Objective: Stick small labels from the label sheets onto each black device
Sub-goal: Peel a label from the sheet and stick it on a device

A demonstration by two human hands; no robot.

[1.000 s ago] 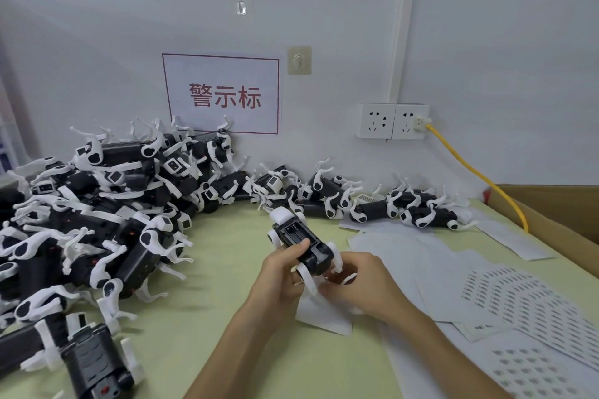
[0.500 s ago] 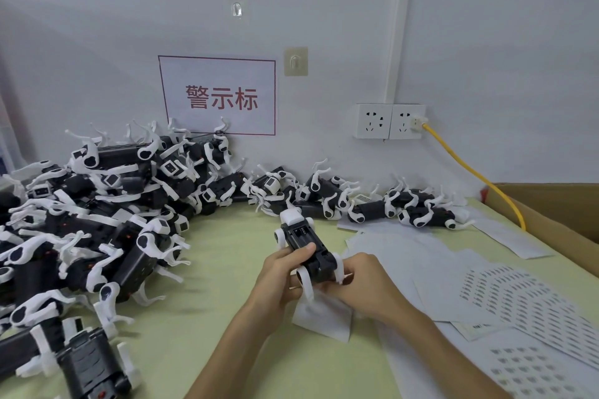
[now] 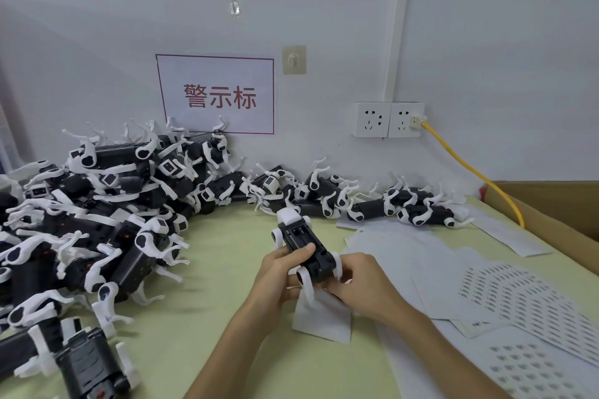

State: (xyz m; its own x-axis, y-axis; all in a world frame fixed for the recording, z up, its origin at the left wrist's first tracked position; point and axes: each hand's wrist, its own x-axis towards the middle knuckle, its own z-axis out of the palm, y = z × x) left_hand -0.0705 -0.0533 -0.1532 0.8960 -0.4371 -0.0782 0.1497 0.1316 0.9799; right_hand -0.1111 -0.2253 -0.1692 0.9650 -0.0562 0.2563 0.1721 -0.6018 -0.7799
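Here, left hand (image 3: 278,272) and right hand (image 3: 363,282) clamp curled fingers on the black device (image 3: 304,246), left of the label sheets (image 3: 518,298); any label could land crooked if the device twists.

Soft even light, edges bowed, perhaps blurred.

Device pile (image 3: 97,220) left on table (image 3: 223,272); label sheets (image 3: 518,308) right; held device (image 3: 304,246) between; box (image 3: 551,204) far right
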